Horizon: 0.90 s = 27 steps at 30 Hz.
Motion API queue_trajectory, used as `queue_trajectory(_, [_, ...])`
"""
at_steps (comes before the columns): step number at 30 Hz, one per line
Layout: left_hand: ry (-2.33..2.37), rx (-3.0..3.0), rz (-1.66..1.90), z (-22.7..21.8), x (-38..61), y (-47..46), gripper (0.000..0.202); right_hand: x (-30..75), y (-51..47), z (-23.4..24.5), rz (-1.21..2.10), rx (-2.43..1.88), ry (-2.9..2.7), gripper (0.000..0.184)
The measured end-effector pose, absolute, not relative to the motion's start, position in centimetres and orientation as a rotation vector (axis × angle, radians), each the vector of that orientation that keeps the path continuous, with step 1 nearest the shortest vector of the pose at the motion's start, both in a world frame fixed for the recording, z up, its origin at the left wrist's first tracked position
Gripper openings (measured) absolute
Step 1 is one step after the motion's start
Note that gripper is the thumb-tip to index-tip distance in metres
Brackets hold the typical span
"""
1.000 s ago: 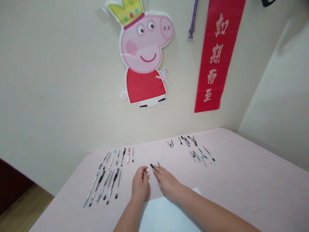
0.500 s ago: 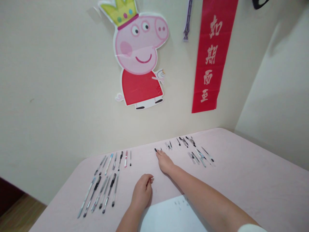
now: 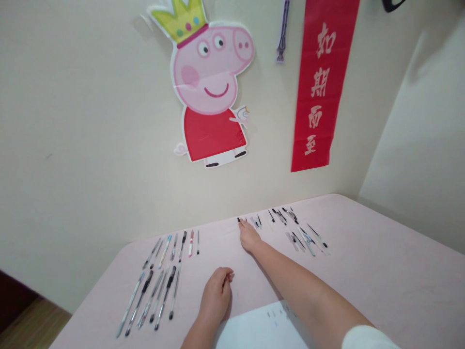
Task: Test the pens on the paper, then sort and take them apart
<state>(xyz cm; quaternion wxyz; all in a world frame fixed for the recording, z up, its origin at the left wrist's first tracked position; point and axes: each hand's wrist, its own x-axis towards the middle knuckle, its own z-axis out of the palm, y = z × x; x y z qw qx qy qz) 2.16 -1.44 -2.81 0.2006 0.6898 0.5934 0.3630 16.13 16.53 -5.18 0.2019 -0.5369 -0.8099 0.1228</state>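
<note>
At the far edge of the table, my right hand [image 3: 250,237] reaches forward with its fingers together. They are closed on a small black pen part [image 3: 239,219], whose dark end shows past the fingertips. My left hand [image 3: 217,292] rests nearer to me, its fingers curled and pinched. What they hold, if anything, is hidden. Just right of my right fingertips lie clear and black pen parts [image 3: 256,222]. Farther right are more taken-apart pens [image 3: 285,215], and below them another group of pen parts [image 3: 307,240].
Two rows of whole pens, an upper row [image 3: 182,246] and a lower row [image 3: 165,295], lie on the left of the pink tabletop [image 3: 327,300]. A white sheet with small marks [image 3: 257,329] lies before me. The wall carries a pig cutout [image 3: 214,131] and a red banner [image 3: 323,97].
The view has tilted slightly, so the table sits a little lower. My right hand remains by the small black pen part at the far edge. The left hand stays curled.
</note>
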Motion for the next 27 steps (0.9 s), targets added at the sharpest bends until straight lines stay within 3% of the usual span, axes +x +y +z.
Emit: queue_trajectory(27, [1.679, 1.919, 0.964, -2.81, 2.12, -1.43, 0.026, 15.95, 17.24, -5.38, 0.364, -1.509, -2.260, 0.054])
